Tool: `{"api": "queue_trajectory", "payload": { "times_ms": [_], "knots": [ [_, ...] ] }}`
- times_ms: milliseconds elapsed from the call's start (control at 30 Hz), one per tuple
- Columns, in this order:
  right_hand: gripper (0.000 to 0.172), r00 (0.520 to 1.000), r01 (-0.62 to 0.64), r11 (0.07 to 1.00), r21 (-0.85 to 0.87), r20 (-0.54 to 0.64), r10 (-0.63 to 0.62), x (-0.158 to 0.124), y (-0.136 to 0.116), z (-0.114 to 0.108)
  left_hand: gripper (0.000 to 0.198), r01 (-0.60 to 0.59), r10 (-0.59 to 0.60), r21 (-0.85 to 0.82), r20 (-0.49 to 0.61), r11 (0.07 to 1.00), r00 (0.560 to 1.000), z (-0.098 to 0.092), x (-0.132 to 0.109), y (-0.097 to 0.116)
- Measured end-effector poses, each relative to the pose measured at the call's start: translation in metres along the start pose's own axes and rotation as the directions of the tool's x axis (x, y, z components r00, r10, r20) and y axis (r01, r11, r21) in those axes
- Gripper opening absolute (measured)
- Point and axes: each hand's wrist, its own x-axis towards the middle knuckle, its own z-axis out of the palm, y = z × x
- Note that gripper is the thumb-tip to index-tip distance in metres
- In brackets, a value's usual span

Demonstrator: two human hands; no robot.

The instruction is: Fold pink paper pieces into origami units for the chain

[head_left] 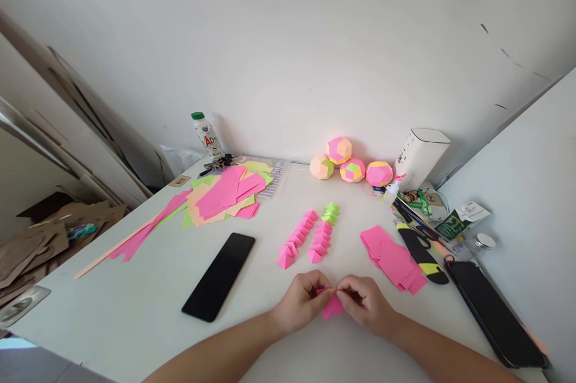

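A small piece of pink paper (333, 307) is pinched between my two hands, close to the near side of the table. My left hand (305, 304) grips its upper left edge between thumb and forefinger. My right hand (365, 304) pinches the upper right edge, its fingertips almost touching the left ones. Just beyond my hands stand two rows of folded paper units, one row pink (298, 238), the other pink with several green ones (330, 214) at its far end. To the right lies a loose pile of flat pink paper pieces (392, 258).
A black phone (219, 277) lies left, another phone (497, 312) right. Beside the pile is a black-and-yellow utility knife (422, 254). Faceted paper balls (352, 170) sit by the wall. Coloured sheets (220, 196), paper strips (150, 230) and a white bottle (207, 137) occupy the back left.
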Motion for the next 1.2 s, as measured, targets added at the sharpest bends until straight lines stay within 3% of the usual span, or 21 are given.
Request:
{"api": "queue_trajectory", "payload": {
  "times_ms": [133,367,633,1033,1200],
  "knots": [
    [0.023,0.999,-0.036,0.998,0.046,-0.004,0.037,-0.0005,0.0026,-0.0001,0.032,0.012,-0.011,-0.091,0.010,0.996,1.000,-0.0012,0.0009,-0.0026],
    [0.028,0.999,-0.032,0.997,0.077,0.043,0.028,0.0000,0.0037,-0.0013,0.032,-0.021,0.021,0.019,0.031,1.000,0.999,-0.0019,-0.0012,0.0052],
    [0.023,0.990,-0.137,0.963,0.230,0.051,0.129,-0.0006,0.0065,-0.0019,0.033,-0.001,-0.013,-0.288,-0.046,0.958,0.999,-0.0041,0.0053,0.0003],
    [0.026,0.982,-0.186,0.945,0.271,0.034,0.183,0.0005,0.0006,-0.0063,0.031,0.030,-0.024,-0.201,0.031,0.979,0.999,-0.0063,0.0028,0.0027],
    [0.029,0.982,-0.189,0.949,0.252,0.057,0.180,0.0003,0.0022,-0.0062,0.031,-0.024,0.013,-0.240,-0.049,0.970,0.999,-0.0021,0.0051,-0.0031]
  ]
}}
